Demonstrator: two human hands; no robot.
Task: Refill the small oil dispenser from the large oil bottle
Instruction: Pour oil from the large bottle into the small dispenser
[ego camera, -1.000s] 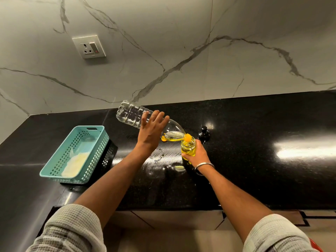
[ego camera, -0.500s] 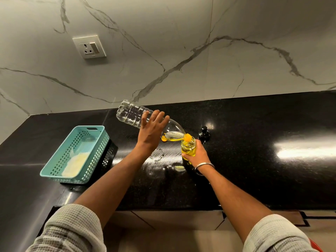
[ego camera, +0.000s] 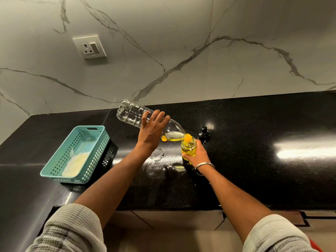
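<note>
No legible text, label, brand, number or sign appears on any surface; the large oil bottle (ego camera: 133,113) carries no label, and a small mark on the wall socket (ego camera: 89,46) is too small to read

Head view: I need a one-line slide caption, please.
Left hand tips the nearly empty large oil bottle into the small dispenser steadied by the right hand.
</note>
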